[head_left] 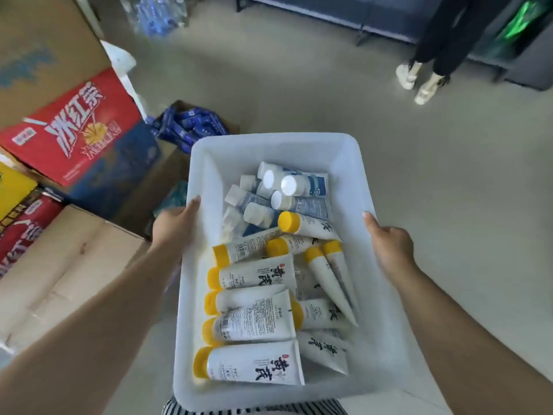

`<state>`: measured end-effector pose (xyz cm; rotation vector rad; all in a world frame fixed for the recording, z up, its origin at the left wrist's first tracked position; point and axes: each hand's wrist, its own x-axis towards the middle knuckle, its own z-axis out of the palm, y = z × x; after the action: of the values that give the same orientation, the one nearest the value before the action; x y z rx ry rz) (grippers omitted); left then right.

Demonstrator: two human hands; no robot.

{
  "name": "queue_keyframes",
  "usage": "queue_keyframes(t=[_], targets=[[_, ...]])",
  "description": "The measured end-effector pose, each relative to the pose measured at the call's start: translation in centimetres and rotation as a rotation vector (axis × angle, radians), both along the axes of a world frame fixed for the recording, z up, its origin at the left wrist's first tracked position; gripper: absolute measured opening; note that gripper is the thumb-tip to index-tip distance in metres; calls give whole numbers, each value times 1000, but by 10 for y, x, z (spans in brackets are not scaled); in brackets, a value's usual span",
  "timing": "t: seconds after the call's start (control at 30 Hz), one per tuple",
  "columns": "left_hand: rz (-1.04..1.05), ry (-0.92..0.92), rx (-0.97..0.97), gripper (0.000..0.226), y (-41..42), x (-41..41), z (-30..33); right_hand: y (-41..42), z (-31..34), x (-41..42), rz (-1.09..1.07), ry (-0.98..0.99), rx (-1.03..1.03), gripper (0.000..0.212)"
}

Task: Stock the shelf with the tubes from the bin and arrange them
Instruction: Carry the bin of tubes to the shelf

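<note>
I hold a white plastic bin (344,151) in front of me, above the floor. My left hand (175,227) grips its left rim, thumb over the edge. My right hand (390,245) grips the right rim the same way. Inside lie several white tubes with yellow caps (254,366) in the near half, most on their sides. In the far half sit several smaller white-capped tubes with blue labels (299,184). No shelf is in view.
Cardboard boxes are stacked on the left, among them a red drinks carton (77,130) and a plain brown box (59,265). An open box of blue packets (191,127) stands past the bin. A person's legs (434,64) stand at the far right by dark furniture.
</note>
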<state>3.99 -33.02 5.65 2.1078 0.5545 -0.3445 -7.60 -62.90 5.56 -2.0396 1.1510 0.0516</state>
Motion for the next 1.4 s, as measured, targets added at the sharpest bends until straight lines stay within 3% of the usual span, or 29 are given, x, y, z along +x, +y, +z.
queue_keyframes(t=[0.2,0.33,0.4,0.6,0.73,1.1,1.4], targets=[[-301,-31,60,47,-148,10,13,-114,7,-64,-179,111,28,64],[-475,-41,87,58,-245,25,14,-177,5,-89,-370,102,42,67],[-525,-9,87,51,-295,39,8,-208,2,-96,-435,131,43,64],[-748,91,60,49,-442,94,-6,-301,3,-81,-662,159,42,66],[-886,46,85,53,-527,126,7,-361,9,-58,-705,179,36,60],[-974,24,161,62,-729,222,10,-537,7,31,-871,90,72,65],[-950,80,242,61,-923,298,6,-730,-6,114,-781,155,104,65]])
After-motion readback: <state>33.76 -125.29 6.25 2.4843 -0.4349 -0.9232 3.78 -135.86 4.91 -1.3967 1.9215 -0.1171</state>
